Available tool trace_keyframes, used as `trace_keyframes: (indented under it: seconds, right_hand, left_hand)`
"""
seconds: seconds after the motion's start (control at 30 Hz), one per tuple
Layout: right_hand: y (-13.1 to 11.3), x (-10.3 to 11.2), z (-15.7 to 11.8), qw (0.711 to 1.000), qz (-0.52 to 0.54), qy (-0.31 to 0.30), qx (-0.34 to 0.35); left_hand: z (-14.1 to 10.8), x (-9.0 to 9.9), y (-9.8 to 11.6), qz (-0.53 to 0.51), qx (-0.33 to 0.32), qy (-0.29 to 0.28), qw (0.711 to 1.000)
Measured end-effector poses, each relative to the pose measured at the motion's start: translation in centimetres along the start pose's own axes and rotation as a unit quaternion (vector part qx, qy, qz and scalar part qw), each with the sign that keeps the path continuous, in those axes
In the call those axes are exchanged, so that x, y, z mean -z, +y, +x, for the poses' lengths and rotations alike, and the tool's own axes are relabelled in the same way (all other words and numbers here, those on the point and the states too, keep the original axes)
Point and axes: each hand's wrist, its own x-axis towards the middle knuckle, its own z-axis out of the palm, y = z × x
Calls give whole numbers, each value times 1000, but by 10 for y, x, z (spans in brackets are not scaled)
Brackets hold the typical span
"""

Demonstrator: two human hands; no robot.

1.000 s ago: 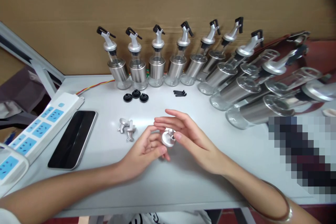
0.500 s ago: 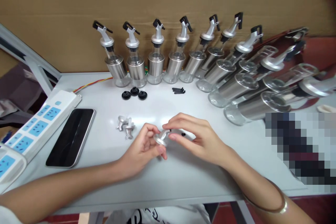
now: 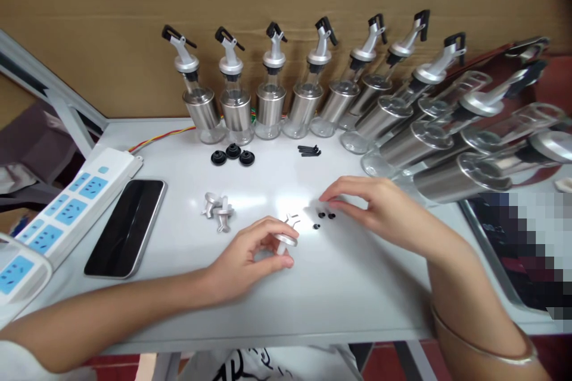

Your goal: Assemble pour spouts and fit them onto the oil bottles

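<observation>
My left hand (image 3: 257,250) grips a silver pourer spout (image 3: 286,240) by its round collar, between thumb and fingers. Its forked end points away from me and a short white tube sticks out toward me. My right hand (image 3: 373,208) hovers to the right, thumb and forefinger brought close together. Whether something small sits between those fingertips I cannot make out. Just below them lie three small black plugs (image 3: 322,215). To the left of my left hand, two more silver spouts (image 3: 224,212) lie on the grey table (image 3: 286,303).
Pourer bottles (image 3: 271,101) with black levers stand along the back and right. Black ribbed stoppers (image 3: 233,151) and thin black levers (image 3: 309,150) lie before them. A phone (image 3: 125,229) and a power strip (image 3: 71,211) are at left; a dark screen device (image 3: 487,232) at right.
My right hand has left the spout and moved right, above the small black plugs. The spout in my left hand has turned, its forked end now facing away. The view has shifted slightly.
</observation>
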Motion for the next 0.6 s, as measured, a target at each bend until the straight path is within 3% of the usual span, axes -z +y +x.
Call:
trace_keyframes:
  seconds: [0.13,0.43,0.6]
  right_hand:
    - [14,1,-4,999,-12,-29,-7]
    - [9,-12,-3,998,-37,-46,-17]
    - [3,-9,-2,1000,-8,20,8]
  left_hand:
    - [0,-1,1,-1,6,2,1000]
    - [0,1,-2,9,8,0,1000]
    - [0,0,-2,14,3,6,1000]
